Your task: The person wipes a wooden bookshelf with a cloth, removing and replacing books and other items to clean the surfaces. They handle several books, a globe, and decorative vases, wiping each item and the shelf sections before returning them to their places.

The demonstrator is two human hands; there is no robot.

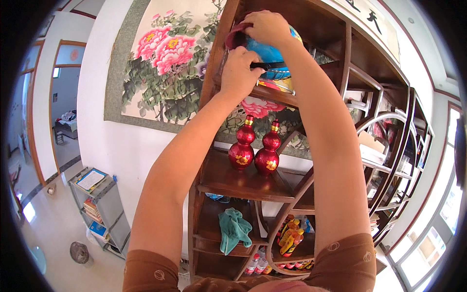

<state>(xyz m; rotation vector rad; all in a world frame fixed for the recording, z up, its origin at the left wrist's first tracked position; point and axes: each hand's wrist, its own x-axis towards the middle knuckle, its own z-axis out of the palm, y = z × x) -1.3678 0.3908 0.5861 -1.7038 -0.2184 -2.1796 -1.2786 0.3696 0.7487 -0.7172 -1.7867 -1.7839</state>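
At the top shelf of a dark wooden display rack, my right hand (268, 27) curls over a dark-red piece (235, 35), perhaps cloth or a rim; its fingertips are partly hidden. Just below and to the left, my left hand (240, 71) pinches a thin black piece (261, 66) between thumb and fingers. Beside both hands is a rounded blue object (262, 48) with yellow patches, partly covered by my right hand and forearm. Under it a wire holder (279, 75) shows, with a yellow and red patterned surface (273, 86) behind the wires.
Two red gourd-shaped ornaments (241, 153) stand on the shelf below. A green cloth (234, 230) hangs over a lower shelf edge, left of several drink bottles (292, 239). A peony scroll (164, 54) hangs behind the rack; a grey shelf unit (98, 193) stands at the left.
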